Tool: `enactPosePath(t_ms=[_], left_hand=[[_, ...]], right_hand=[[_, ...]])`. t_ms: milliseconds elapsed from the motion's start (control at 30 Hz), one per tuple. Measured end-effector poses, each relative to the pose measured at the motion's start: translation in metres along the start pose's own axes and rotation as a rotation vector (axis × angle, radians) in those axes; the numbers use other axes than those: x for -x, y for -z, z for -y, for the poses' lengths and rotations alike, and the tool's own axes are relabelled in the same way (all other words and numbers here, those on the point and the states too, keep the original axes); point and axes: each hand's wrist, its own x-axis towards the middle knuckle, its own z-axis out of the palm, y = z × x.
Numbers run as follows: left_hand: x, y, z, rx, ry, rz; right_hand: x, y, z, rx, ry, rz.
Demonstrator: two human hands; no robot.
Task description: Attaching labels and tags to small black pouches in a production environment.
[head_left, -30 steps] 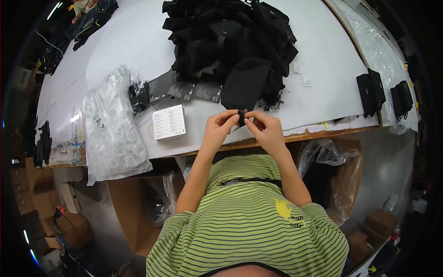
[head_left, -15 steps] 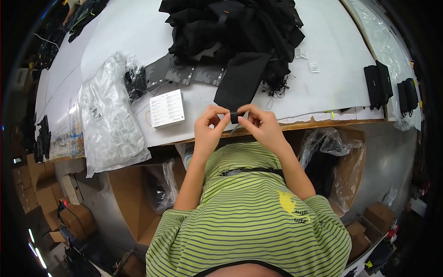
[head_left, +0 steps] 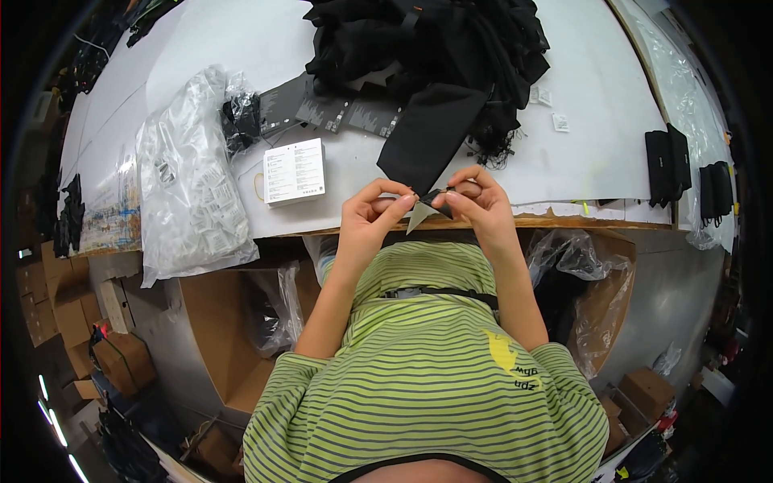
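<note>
A flat black fabric piece (head_left: 435,133) slopes from the heap of black fabric goods (head_left: 435,40) to the table's near edge. At its lower end, my left hand (head_left: 375,213) and my right hand (head_left: 485,211) pinch a narrow black strip (head_left: 435,196) between thumbs and forefingers. Below the fingertips a pale grey pointed flap (head_left: 417,216) hangs; whether it belongs to the strip I cannot tell. The fingers hide much of the strip, and how it joins the fabric piece is unclear.
A white printed box (head_left: 295,172) stands left of my hands, beside a clear bag of small labels (head_left: 193,193). Dark printed cards (head_left: 322,111) lie behind it. Folded black pieces (head_left: 667,165) sit far right. Open cartons (head_left: 217,330) with plastic bags are under the wooden table edge (head_left: 564,219).
My right hand has moved right and slightly up, its fingers more curled. The strip, a short upright band before, now stretches between both hands, and the grey pointed flap shows.
</note>
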Motion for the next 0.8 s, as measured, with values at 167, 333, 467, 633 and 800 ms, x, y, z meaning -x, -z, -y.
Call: enactPosePath(t_ms=[167, 333, 467, 633, 800], left_hand=[[0.003, -0.003, 0.002, -0.121, -0.044, 0.016], [0.003, -0.007, 0.006, -0.319, -0.156, 0.018], [0.003, -0.006, 0.008, -0.393, -0.177, 0.030], [0.005, -0.010, 0.004, -0.467, -0.115, 0.020], [-0.002, -0.004, 0.015, -0.061, -0.038, 0.051]], right_hand=[[0.001, -0.004, -0.007, -0.007, -0.040, -0.014], [0.002, -0.014, -0.011, 0.032, -0.032, -0.054], [0.003, -0.016, -0.014, 0.005, 0.009, -0.051], [0.004, -0.015, -0.017, 0.030, 0.061, -0.094], [0.007, -0.014, -0.013, 0.014, 0.031, 0.012]])
